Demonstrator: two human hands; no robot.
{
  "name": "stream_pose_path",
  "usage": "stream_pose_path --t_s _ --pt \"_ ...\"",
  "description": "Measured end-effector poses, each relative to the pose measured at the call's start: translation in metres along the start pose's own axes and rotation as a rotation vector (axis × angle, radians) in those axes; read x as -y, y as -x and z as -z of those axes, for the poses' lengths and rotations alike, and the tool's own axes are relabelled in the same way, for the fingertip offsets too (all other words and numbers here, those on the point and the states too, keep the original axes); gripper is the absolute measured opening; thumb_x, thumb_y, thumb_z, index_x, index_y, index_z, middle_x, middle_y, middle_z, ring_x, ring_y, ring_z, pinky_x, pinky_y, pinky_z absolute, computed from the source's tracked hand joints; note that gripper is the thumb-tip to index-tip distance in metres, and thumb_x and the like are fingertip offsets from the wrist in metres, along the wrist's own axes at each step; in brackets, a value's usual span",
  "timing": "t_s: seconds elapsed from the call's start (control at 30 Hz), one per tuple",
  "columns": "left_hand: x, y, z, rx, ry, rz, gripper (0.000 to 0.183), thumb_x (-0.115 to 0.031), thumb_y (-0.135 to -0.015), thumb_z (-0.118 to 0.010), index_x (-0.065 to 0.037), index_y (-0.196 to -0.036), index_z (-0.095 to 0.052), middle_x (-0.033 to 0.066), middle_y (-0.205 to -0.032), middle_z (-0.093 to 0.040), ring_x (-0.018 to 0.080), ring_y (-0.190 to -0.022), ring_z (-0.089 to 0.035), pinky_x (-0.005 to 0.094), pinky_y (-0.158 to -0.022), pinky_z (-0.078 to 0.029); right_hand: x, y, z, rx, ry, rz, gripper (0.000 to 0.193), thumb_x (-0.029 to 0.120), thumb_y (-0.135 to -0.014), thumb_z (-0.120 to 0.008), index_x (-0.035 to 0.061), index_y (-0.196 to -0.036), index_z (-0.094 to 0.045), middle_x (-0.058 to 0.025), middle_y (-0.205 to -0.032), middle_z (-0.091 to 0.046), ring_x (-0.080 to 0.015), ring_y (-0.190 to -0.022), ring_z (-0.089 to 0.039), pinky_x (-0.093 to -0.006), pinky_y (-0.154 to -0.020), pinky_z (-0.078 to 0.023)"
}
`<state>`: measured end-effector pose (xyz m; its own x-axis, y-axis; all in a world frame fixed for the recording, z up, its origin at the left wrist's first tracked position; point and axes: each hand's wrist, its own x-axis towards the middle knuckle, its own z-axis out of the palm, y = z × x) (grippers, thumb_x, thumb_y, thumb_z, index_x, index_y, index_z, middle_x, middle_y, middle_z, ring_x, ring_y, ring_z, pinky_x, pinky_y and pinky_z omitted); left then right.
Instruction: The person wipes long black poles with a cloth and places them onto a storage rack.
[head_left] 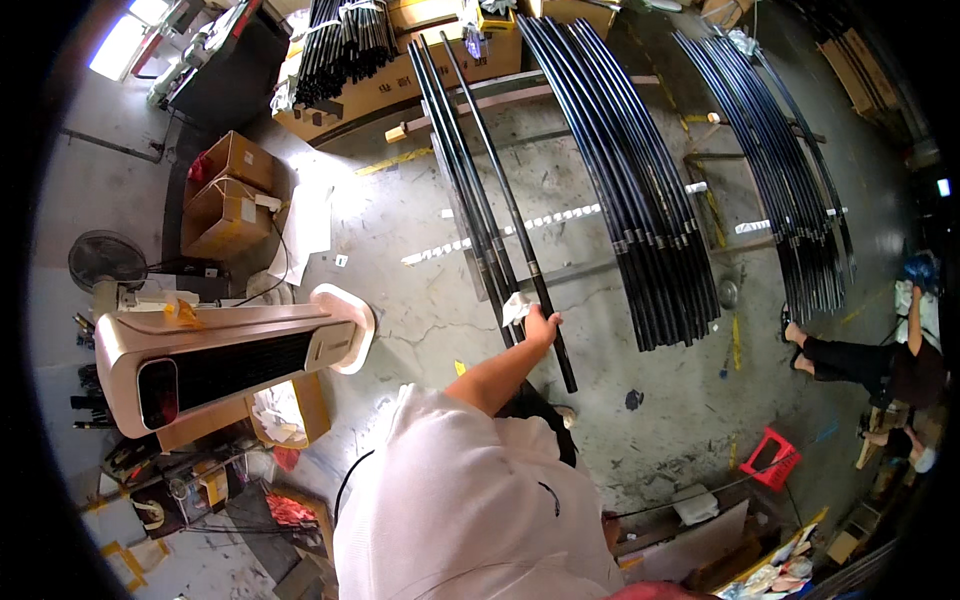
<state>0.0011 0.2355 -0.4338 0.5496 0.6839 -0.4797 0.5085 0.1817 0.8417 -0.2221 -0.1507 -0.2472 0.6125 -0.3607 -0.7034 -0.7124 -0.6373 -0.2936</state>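
Note:
My left hand (541, 327) is closed on a crumpled white cloth (516, 308), above the lower part of a long black pole (506, 190). I cannot make out whether the fingers also press on the pole. Just to its left, a few similar black poles (462, 180) lie side by side, and the cloth partly covers their near ends. All of them rest across a low rack (490, 105). My left forearm comes out of a loose white sleeve. My right hand does not show.
Two larger rows of dark poles, a middle row (630, 190) and a right row (775, 170), lie to the right. A pink tower heater or fan (230, 365) and cardboard boxes (230, 220) stand left. A red stool (770, 459) is at lower right; a co-worker (850, 365) is at far right.

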Motion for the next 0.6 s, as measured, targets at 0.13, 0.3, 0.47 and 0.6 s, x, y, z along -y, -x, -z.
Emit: stream_pose_path --t_s 0.13,0.3,0.47,0.6 --pt "-0.026 -0.012 -0.002 -0.080 -0.162 0.111 0.035 -0.016 -0.073 -0.070 0.004 -0.096 -0.052 0.0175 -0.084 -0.063 0.0306 -0.081 -0.061 0.0376 -0.072 -0.047 0.011 0.009 0.003 -0.001 0.062 0.007 0.024 0.017 -0.087 -0.048 -0.0006 -0.072 -0.055 -0.0116 -0.069 -0.060 -0.0209 -0.055 -0.052 -0.0366 -0.052 -0.041" --pt "0.015 -0.058 -0.024 -0.160 -0.347 0.182 0.041 -0.019 -0.073 -0.072 0.004 -0.101 -0.053 0.0189 -0.091 -0.063 0.0337 -0.087 -0.061 0.0398 -0.078 -0.047 0.023 0.019 0.007 0.004 0.091 0.020 0.024 0.017 -0.088 -0.047 0.0005 -0.072 -0.055 -0.0101 -0.066 -0.058 -0.0190 -0.052 -0.049 -0.0352 -0.050 -0.038" --pt "-0.022 -0.064 0.013 -0.023 -0.546 0.289 0.045 -0.036 -0.083 -0.055 0.004 -0.103 -0.056 0.0254 -0.103 -0.060 0.0395 -0.098 -0.057 0.0443 -0.084 -0.046 0.033 0.024 0.000 -0.002 0.045 0.036 0.023 0.016 -0.088 -0.046 0.0016 -0.072 -0.055 -0.0086 -0.064 -0.055 -0.0170 -0.050 -0.045 -0.0337 -0.048 -0.036" --pt "-0.110 -0.018 0.047 0.272 -0.595 -0.286 0.032 -0.031 -0.085 -0.053 -0.005 -0.070 -0.064 0.0182 -0.069 -0.062 0.0359 -0.070 -0.061 0.0457 -0.066 -0.048 0.048 0.038 -0.009 -0.024 -0.013 0.086 0.023 0.016 -0.089 -0.045 0.0025 -0.072 -0.055 -0.0073 -0.062 -0.054 -0.0155 -0.047 -0.043 -0.0326 -0.046 -0.034"
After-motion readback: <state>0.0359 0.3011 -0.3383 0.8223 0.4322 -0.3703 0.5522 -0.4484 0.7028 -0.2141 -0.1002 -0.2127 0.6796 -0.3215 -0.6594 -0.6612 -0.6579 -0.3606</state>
